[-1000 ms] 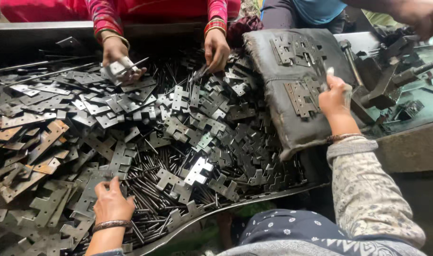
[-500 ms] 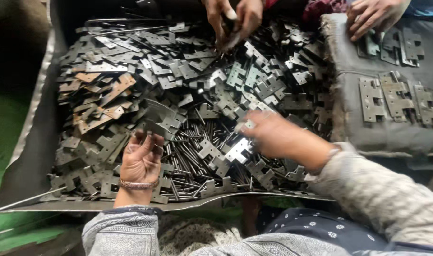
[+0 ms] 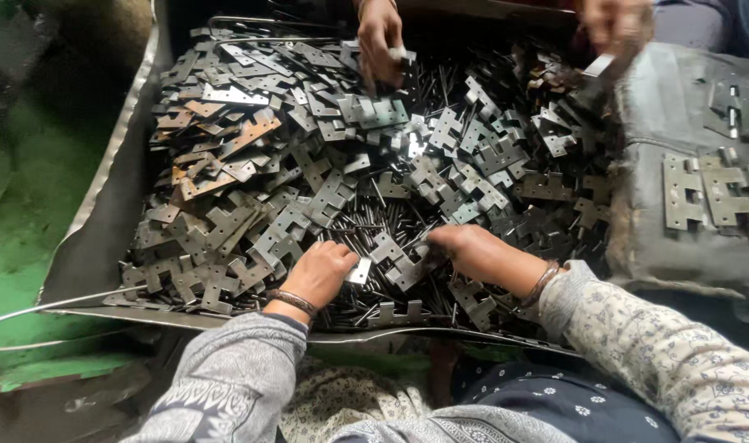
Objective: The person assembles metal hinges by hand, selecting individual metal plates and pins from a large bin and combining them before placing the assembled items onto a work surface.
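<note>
A big heap of flat grey metal hinge plates point(image 3: 325, 189) mixed with thin dark pins point(image 3: 366, 287) fills a shallow metal tray point(image 3: 104, 238). My left hand point(image 3: 321, 275) rests palm down on the heap near the front edge, fingers curled over a small shiny plate point(image 3: 360, 271). My right hand point(image 3: 465, 250) lies just to its right, fingertips pressed into the plates and pins; I cannot see whether it grips one. Both wrists wear bangles and patterned sleeves.
Another person's hands point(image 3: 380, 37) pick at plates along the far side, with a second hand point(image 3: 616, 25) at the top right. A dark padded block point(image 3: 686, 246) on the right carries assembled hinges point(image 3: 703, 193). Green floor point(image 3: 22, 205) lies to the left.
My right hand has come back from the padded block on the right to the heap. My left hand has closed over a plate. The view has swung left and down.
</note>
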